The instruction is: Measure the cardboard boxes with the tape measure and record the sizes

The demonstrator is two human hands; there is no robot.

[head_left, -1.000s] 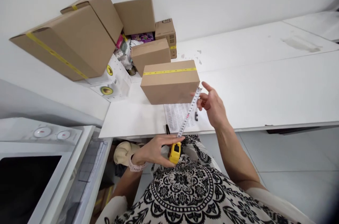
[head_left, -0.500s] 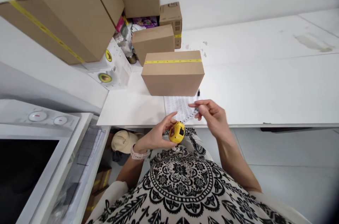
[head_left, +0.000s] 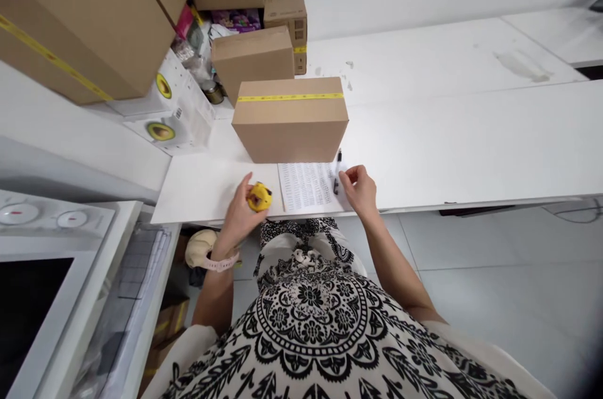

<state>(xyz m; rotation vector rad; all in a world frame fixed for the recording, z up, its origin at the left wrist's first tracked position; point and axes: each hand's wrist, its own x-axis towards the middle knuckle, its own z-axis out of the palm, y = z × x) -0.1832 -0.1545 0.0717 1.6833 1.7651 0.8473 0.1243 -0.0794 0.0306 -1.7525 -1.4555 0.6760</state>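
My left hand (head_left: 241, 212) is closed around a yellow tape measure (head_left: 259, 196), resting it on the white table (head_left: 447, 147) near the front edge. The tape's blade no longer shows. My right hand (head_left: 360, 190) sits at the right edge of a printed sheet (head_left: 307, 186), fingers curled close to a black pen (head_left: 336, 170) lying there; whether they grip the pen I cannot make out. Just behind the sheet stands a cardboard box (head_left: 291, 117) with a yellow tape strip across its top.
More cardboard boxes (head_left: 253, 60) are stacked at the back left against the wall, with white avocado-printed cartons (head_left: 172, 111) and mixed goods. A white appliance (head_left: 51, 273) stands at the left. Under the table lies a beige cap (head_left: 200, 248).
The tape blade, stretched between both hands, has gone back into its case. My left hand carried the tape measure down onto the table; my right hand dropped to the sheet by the pen.
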